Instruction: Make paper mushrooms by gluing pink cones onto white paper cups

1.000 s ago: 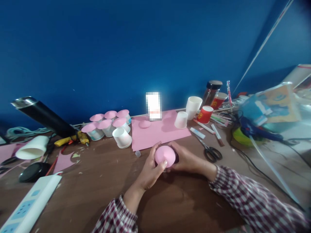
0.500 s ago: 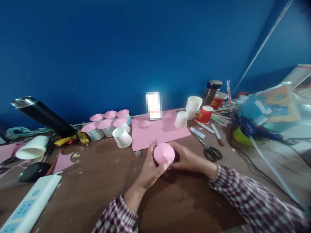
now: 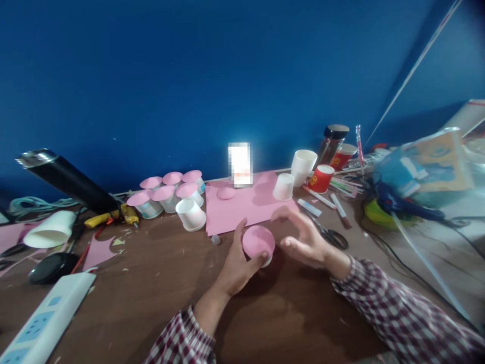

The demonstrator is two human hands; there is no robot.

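Note:
My left hand (image 3: 237, 265) is wrapped round a white paper cup with a pink cone top (image 3: 258, 241), its thumb on the near edge. Most of the cup's body is hidden below the pink top. Just right of it, my right hand (image 3: 305, 240) is apart from the cup with its fingers spread and nothing between them. Beyond both hands lie pink paper sheets (image 3: 250, 207), bearing a loose pink cone (image 3: 226, 193) and an upside-down white cup (image 3: 283, 187).
Several pink-topped cups (image 3: 164, 196) stand back left, near a plain white cup (image 3: 190, 215). Scissors (image 3: 335, 237), a glue tube (image 3: 309, 208) and a red cup (image 3: 321, 179) are at right. A power strip (image 3: 49, 313) and glue gun (image 3: 68, 182) lie left.
My right hand has let go of the cup and moved right, its fingers opening. The cup has tilted and shifted slightly right in my left hand.

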